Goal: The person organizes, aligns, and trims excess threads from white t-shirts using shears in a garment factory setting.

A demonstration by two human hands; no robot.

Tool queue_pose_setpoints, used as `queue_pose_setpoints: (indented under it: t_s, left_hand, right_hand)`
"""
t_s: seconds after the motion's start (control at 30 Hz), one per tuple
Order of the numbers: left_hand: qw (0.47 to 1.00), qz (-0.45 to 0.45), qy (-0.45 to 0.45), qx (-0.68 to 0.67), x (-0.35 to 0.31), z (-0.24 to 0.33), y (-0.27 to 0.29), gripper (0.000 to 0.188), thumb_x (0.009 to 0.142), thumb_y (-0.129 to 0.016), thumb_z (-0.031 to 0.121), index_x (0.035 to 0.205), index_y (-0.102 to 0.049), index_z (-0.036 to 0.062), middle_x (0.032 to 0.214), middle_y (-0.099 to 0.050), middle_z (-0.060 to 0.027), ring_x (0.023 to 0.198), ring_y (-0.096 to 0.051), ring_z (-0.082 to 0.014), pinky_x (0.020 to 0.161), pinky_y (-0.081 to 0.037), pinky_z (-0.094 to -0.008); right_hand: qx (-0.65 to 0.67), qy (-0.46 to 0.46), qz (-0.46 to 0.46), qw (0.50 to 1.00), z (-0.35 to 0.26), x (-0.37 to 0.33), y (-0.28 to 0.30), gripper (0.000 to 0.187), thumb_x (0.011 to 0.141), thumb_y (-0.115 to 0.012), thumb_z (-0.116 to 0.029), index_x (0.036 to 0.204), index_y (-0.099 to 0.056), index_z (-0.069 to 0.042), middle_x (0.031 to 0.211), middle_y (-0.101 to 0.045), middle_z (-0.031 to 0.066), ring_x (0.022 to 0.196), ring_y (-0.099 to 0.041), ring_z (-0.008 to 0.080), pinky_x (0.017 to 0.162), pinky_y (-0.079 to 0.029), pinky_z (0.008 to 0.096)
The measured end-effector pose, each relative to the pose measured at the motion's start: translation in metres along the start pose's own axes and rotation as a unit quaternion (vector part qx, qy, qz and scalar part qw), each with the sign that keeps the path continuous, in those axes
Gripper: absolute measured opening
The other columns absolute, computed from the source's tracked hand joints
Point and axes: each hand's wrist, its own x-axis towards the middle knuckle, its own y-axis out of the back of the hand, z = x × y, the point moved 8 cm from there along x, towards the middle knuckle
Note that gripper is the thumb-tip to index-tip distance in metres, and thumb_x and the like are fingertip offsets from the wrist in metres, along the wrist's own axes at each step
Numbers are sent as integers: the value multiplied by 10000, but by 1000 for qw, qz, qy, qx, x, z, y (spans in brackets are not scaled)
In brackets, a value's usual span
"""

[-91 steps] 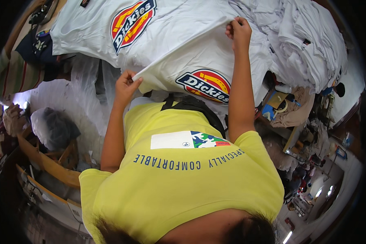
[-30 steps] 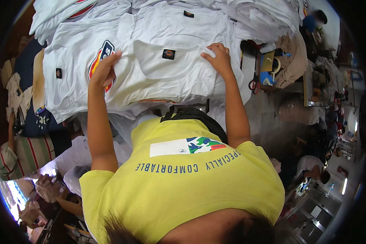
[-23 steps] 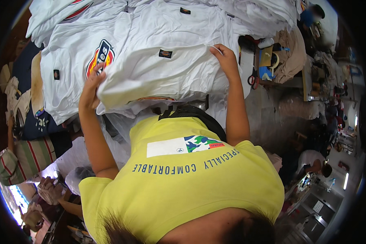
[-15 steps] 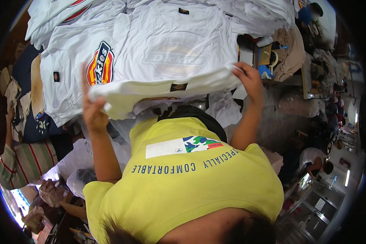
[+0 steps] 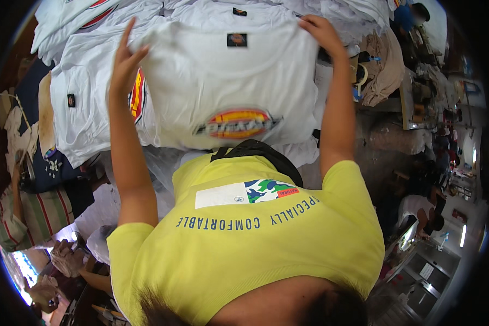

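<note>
White shirt [image 5: 228, 81] spread over other shirts [image 5: 95, 68]. Right hand [image 5: 324, 35] at white shirt's upper right corner, fingers pinched on cloth. Left hand [image 5: 125, 64] at its upper left corner, thumb and forefinger apart; cannot tell whether gripping.

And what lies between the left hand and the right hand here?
In the head view, a white shirt with a black neck label and a blurred print spreads between the left hand and the right hand.
</note>
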Motion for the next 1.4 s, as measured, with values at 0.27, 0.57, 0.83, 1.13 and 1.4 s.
queue_pose_setpoints:
  t_s: [0.27,0.57,0.83,1.13,1.4]
  left_hand:
    - [975,40,200,-91,29,-118,22,763,796,-629,171,1390,-172,26,1162,-507,-196,1048,-510,-207,889,-388,-271]
    - [965,85,225,100,-212,-109,48,238,801,-640,100,1011,-560,19,909,-562,-3,833,-518,-94,753,-412,-217]
    - [950,73,203,225,-236,-152,18,259,781,-665,98,972,-506,25,954,-533,-31,888,-513,-123,772,-424,-245]
    - [962,166,114,185,-242,-147,-2,270,814,-620,63,1020,-448,37,775,-496,-10,645,-463,-59,594,-399,-185]
    - [906,90,112,398,-237,-115,35,158,817,-525,-6,971,-553,-27,754,-544,-41,678,-493,-74,625,-397,-193]
  right_hand:
    - [-117,17,245,962,61,-6,-60,286,755,-659,-299,952,-624,-93,937,-604,97,854,-575,296,766,-452,360]
    - [163,-258,90,948,120,-255,-56,220,784,-670,-168,934,-610,-19,842,-604,7,787,-542,88,721,-426,230]
    - [380,-278,84,878,119,-289,-104,276,748,-700,-122,975,-562,-46,915,-562,1,839,-522,94,758,-432,244]
    - [320,-300,100,893,128,-301,-117,269,738,-708,-109,932,-531,-50,853,-522,-15,766,-488,68,698,-403,209]
    - [377,-267,48,886,133,-306,-120,192,769,-679,-91,896,-542,-50,794,-507,-43,732,-460,40,663,-373,177]
